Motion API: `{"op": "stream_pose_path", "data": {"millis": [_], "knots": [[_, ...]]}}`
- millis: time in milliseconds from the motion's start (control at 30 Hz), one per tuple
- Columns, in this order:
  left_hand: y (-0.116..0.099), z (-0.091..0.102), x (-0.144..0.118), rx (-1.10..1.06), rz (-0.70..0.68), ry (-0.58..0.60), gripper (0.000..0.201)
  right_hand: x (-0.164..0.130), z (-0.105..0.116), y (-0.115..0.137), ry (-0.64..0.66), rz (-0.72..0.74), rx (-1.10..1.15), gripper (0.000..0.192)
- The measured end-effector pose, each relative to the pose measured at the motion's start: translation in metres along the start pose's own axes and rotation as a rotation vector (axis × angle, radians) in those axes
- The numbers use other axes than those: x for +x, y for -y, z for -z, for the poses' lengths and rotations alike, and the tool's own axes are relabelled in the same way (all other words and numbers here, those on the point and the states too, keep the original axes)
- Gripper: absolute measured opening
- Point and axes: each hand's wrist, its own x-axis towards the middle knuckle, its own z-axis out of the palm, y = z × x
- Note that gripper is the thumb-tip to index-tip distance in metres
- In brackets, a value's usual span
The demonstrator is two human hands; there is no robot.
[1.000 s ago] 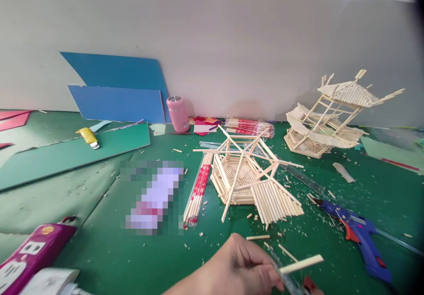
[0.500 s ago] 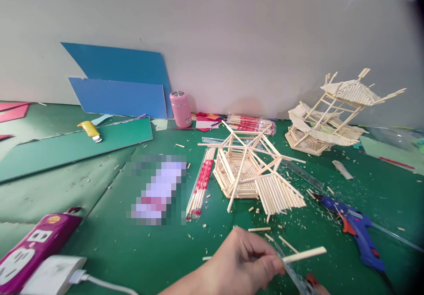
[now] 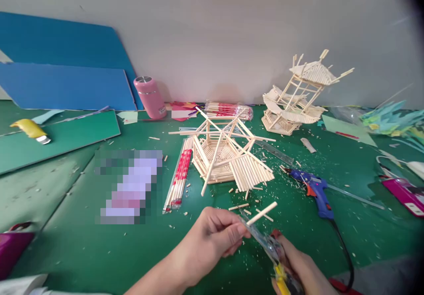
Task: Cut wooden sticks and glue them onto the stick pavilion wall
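My left hand (image 3: 215, 237) pinches a short pale wooden stick (image 3: 263, 213) between thumb and fingers. Its free end points up and right. In my right hand (image 3: 301, 259) is a hand cutter (image 3: 281, 277) with a yellow and dark handle. The cutter's long shiny blade (image 3: 263, 238) lies against the stick by my left fingertips; whether it bites into the wood I cannot tell. Just beyond my hands stands a hexagonal stick model (image 3: 218, 173) with open roof ribs and one filled panel (image 3: 252, 171). Cut stick pieces (image 3: 238, 206) lie between it and my hands.
A blue glue gun (image 3: 313, 187) lies at right, its cord running toward me. A taller stick pavilion (image 3: 306, 92) stands behind it. Packed sticks (image 3: 179, 175), a pink flask (image 3: 150, 98), a yellow utility knife (image 3: 30, 129) and a magenta power strip (image 3: 13, 251) are leftward.
The view has swung right and down, bringing my right hand and the yellow cutter handle into sight. The stick in my left hand now tilts more steeply upward.
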Motion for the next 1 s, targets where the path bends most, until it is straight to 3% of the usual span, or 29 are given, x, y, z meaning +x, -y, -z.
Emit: {"op": "stream_pose_path", "data": {"millis": [167,300,367,567,733,900,1000], "knots": [[0.003,0.005,0.001,-0.19,0.005,0.062,0.022,-0.002,-0.004,-0.004,-0.019,0.065,0.021,0.034],[0.0,0.018,-0.014,-0.192,-0.062,0.053,0.022,0.0,0.011,-0.011,-0.011,0.063,-0.068,0.04],[-0.002,0.022,-0.023,-0.068,-0.068,0.04,0.022,0.003,0.022,-0.014,-0.026,0.037,-0.169,0.035],[0.002,0.013,-0.023,0.639,-0.202,-0.236,0.027,0.027,0.029,-0.022,-0.066,0.125,-0.516,0.038],[0.004,0.007,-0.013,0.928,-0.353,-0.279,0.029,0.034,0.034,-0.025,-0.148,0.299,-0.659,0.048],[0.005,0.002,-0.01,1.118,-0.41,-0.236,0.029,0.028,0.04,0.012,-0.419,0.676,-0.601,0.036],[0.005,-0.001,-0.008,1.268,-0.469,-0.208,0.028,0.033,0.027,0.038,-0.33,0.815,-0.523,0.033]]}}
